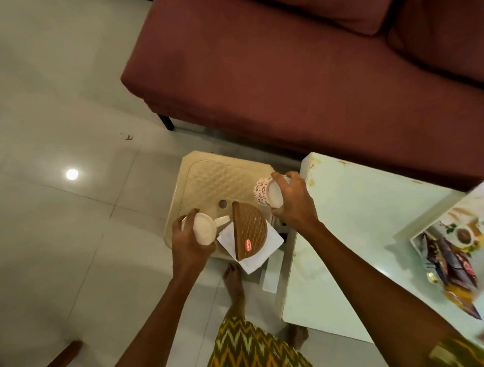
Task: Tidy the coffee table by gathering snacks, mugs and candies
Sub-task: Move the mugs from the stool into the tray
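Nearest, at six o'clock of the view: a yellow zigzag garment [249,347] and bare feet [234,282] on pale tiles, close against a low beige stool [207,179].

Next, taking the stool top as the clock:
- At seven o'clock, the left hand [189,242] clasped round a white mug [202,231], handle poking toward three o'clock. Gripped by the body, likely for a steady set-down.
- At three o'clock, the right hand [293,206] wrapped round a tilted patterned mug [263,192].
- Cannot tell whether either mug touches the stool.
- At five o'clock, between the hands, a brown half-round container [250,227] lying on white paper [254,254]. Seemingly parked there as the gathering spot, hence both mugs brought to it.

Farther out, at three o'clock of the view, the pale coffee table [360,220]. Toward its right end a tray [480,199] with dark snack packets [452,261], probably next for collecting. Near it, at four o'clock, a small red blur, too smeared to name.

Farthest, from twelve to two o'clock, a maroon sofa [286,72].
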